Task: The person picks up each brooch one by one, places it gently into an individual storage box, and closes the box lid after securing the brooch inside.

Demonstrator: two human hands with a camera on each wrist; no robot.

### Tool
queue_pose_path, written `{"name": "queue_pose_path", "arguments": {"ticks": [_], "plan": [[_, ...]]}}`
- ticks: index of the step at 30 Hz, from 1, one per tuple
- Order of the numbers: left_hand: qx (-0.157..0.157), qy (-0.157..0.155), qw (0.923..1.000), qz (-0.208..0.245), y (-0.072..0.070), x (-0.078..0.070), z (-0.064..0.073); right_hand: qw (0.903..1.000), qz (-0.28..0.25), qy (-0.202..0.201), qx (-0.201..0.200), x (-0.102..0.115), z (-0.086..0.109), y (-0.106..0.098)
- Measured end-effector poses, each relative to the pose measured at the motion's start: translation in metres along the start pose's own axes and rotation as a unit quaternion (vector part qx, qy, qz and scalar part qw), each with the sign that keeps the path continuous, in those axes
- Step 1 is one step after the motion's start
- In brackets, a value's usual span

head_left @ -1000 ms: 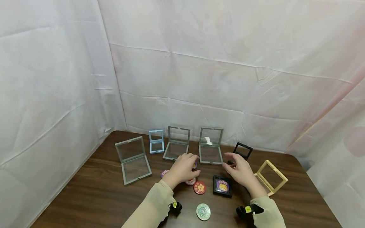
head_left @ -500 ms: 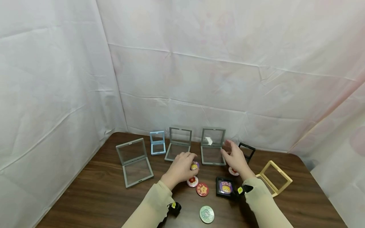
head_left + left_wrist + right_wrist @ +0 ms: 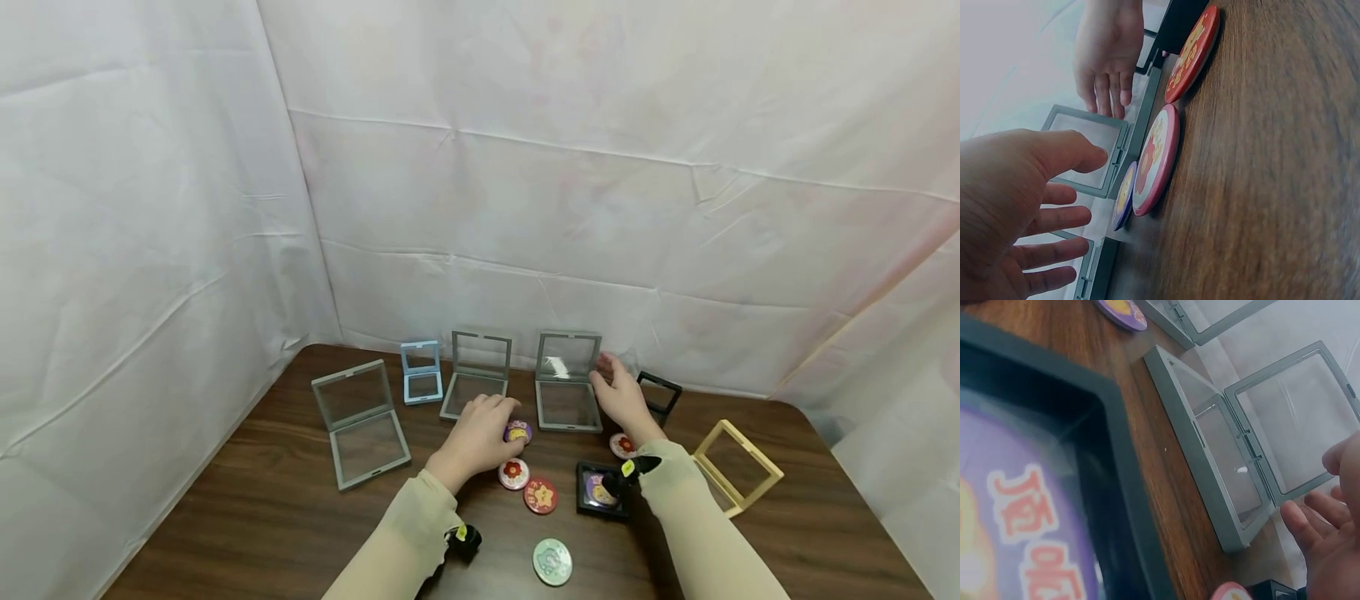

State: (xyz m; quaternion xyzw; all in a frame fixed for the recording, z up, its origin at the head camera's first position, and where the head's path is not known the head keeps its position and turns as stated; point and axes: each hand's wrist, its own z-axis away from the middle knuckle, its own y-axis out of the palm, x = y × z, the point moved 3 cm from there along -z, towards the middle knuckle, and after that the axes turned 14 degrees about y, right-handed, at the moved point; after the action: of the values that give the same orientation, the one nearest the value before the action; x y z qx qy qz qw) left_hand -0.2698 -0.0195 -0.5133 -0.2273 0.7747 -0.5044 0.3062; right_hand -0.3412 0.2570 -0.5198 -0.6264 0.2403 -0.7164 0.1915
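My right hand [image 3: 624, 402] is beside the right edge of a grey hinged display frame [image 3: 568, 407], whose clear lid stands raised. In the right wrist view its fingers are close to that lid; whether they touch it I cannot tell. My left hand [image 3: 478, 437] hovers with loosely bent fingers over the table, holding nothing. Near its thumb lie a purple round badge [image 3: 517, 432] and a white badge with a red flower [image 3: 513, 473]. A red star badge [image 3: 540, 496] lies closer to me. Under my right wrist sits a shut black frame [image 3: 583, 500] containing a purple badge.
Other opened frames stand around: two grey ones [image 3: 371, 450] [image 3: 476, 392], a small blue one [image 3: 422, 387], a black one [image 3: 660, 393] and a yellow one [image 3: 738, 467]. A green badge [image 3: 552, 562] lies in front, another flower badge [image 3: 622, 446] at right. White cloth [image 3: 480, 208] hangs behind.
My right hand has moved away from the small black frame, further back and towards the right grey frame's lid. The left hand has stayed nearly in place.
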Motion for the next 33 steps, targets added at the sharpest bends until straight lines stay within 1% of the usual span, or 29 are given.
{"name": "queue_pose_path", "arguments": {"ticks": [5,12,18,22,27,33], "plan": [[0.005,0.004,1.0,0.002,0.0,-0.001,-0.001,0.9999,-0.01,0.01,0.002,0.002,-0.004,0.001],[0.006,0.012,0.9999,0.007,0.002,0.001,-0.001,0.9993,-0.004,0.036,0.004,0.002,-0.005,0.003],[0.009,0.013,0.9998,0.011,0.004,0.004,-0.001,0.999,-0.018,0.042,0.008,-0.001,-0.004,0.006],[0.012,0.017,0.9997,0.016,0.004,0.006,0.0,0.9989,-0.018,0.043,-0.003,-0.003,-0.001,0.007],[0.018,0.016,0.9995,0.021,0.004,0.007,0.0,0.999,-0.002,0.034,-0.028,-0.002,0.003,0.008],[0.025,0.018,0.9995,0.009,0.005,0.007,0.001,0.9986,-0.012,0.031,-0.042,-0.001,0.011,0.008]]}}
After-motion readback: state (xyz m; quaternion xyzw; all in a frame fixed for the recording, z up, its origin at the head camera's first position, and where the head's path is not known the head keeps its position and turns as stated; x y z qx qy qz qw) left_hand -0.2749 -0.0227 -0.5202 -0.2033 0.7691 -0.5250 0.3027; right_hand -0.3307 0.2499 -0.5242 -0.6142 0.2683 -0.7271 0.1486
